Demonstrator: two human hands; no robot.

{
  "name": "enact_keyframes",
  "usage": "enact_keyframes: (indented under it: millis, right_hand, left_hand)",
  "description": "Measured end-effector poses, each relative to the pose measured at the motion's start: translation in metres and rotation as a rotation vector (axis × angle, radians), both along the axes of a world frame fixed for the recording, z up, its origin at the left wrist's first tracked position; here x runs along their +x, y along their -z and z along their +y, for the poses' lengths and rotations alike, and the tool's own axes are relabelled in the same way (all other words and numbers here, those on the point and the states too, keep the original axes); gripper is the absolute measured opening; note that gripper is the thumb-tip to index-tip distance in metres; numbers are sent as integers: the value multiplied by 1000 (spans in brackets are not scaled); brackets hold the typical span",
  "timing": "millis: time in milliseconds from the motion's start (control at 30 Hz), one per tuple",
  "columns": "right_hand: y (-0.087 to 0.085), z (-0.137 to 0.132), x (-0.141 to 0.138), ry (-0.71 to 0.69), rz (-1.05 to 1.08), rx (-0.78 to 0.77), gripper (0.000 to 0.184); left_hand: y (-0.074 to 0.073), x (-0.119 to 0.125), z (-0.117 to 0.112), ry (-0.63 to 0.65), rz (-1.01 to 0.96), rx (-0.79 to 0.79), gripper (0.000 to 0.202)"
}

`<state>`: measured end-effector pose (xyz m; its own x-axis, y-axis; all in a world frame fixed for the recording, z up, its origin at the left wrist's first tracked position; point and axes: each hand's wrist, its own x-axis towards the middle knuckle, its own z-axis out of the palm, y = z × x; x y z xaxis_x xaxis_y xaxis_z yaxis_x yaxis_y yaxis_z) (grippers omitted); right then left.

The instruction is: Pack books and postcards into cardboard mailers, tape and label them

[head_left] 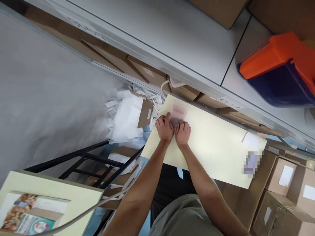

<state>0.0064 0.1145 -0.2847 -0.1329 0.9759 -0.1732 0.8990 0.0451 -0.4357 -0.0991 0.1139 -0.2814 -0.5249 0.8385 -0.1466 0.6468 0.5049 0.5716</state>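
A small see-through plastic bag with reddish patches (178, 113) lies near the far left part of a pale yellow tabletop (211, 147). My left hand (164, 127) is at the bag's near left edge, its fingers curled and closed. Close beside it, my right hand (182, 131) bends its fingers over the near right edge of the same bag. Between the hands the plastic looks gathered and greyish. What the bag contains is blurred.
White paper (251, 140) and a pixelated item (251, 163) lie at the tabletop's right end. Above hangs a grey shelf with an orange-and-blue bin (278, 72). Cardboard boxes (278, 209) stand right; paper scraps (126, 114), a black metal frame (86, 155) and a cable (103, 200) are left.
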Motion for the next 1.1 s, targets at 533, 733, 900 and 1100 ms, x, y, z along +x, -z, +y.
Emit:
enact_keyframes:
  millis: [533,733,900,1100]
  right_hand:
    - [1,3,-1,3,2,-27,37]
    - [1,5,-2,-11,-48,19,36]
    - [-6,21,8,-20,-36,57,37]
    - [-65,-5,23,45,166,21,38]
  left_hand:
    - [1,1,3,-16,-6,-14,56]
    - [0,3,3,-8,-19,29,59]
    - [0,3,10,40,-81,126,58]
    - [-45,-12,-54,-26,-345,322,45]
